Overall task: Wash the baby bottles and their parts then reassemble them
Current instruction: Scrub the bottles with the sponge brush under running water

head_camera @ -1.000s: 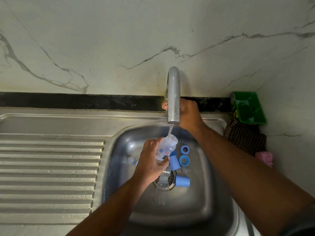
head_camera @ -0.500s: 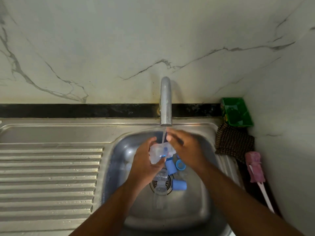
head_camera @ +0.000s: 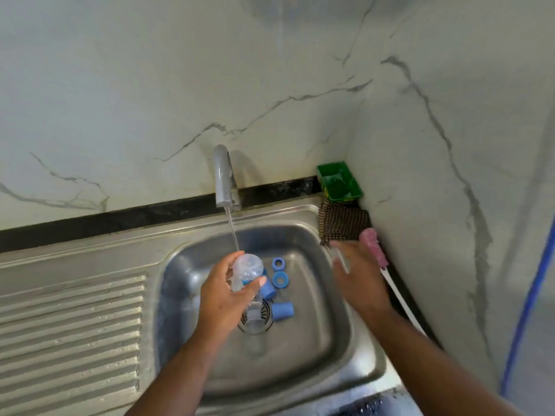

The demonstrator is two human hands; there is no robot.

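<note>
Bottle (head_camera: pixel 247 270) in left grip (head_camera: pixel 223 295), under tap (head_camera: pixel 223 178)

Soft even daylight, right hand (head_camera: pixel 357 277) motion-blurred, wide-angle bending at edges

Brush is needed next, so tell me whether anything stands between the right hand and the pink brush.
Nothing visible does. The open right hand hovers just left of the brush, beside its pink head. The cloth lies farther back, off the path.
</note>
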